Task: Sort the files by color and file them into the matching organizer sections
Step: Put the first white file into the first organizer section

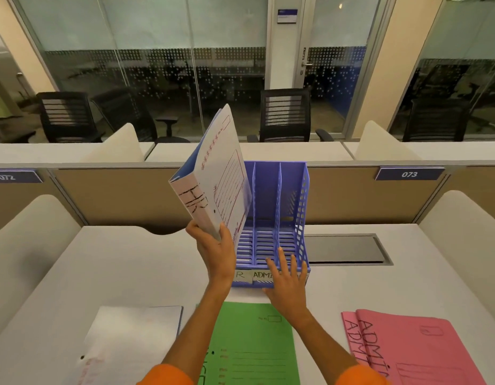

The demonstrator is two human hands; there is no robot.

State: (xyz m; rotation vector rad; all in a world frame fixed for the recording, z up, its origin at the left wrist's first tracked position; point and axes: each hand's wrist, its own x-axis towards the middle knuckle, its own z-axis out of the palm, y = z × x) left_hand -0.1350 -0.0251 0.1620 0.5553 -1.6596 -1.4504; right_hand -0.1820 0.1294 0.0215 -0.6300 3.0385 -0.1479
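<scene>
Spanning a glass-walled office, white desk (pixel 102 273) holds organizer (pixel 279 218).

One white file (pixel 213 173) is pinched in the left hand's fingers (pixel 225 232). One organizer (pixel 279 218) with three sections lies under the right fingertips (pixel 281 255). Behind the wrists: one white file (pixel 129 340), one green file (pixel 254 345), two pink files (pixel 407 351).

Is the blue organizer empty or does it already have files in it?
Empty. All three sections of the organizer show bare slatted floor; the white file is in the left hand, above it.
</scene>
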